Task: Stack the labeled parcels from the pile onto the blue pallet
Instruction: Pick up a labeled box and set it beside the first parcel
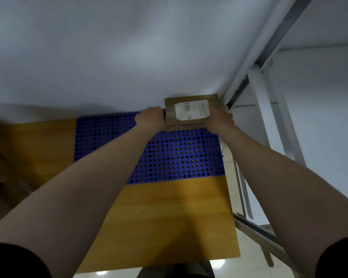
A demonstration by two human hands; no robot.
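Parcel (191, 111): I see it at the pallet (179, 157) far right corner, label up, close against the wall (109, 57).
Left hand (150, 117): grips its left side.
Right hand (219, 120): grips its right side.

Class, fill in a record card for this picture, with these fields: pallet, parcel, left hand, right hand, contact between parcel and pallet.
pallet: blue, perforated, lying on a yellow wooden board
parcel: brown cardboard, white label facing up, at the pallet's far right corner by the wall
left hand: grips the parcel's left side
right hand: grips the parcel's right side
contact: whether the parcel rests on the pallet cannot be told
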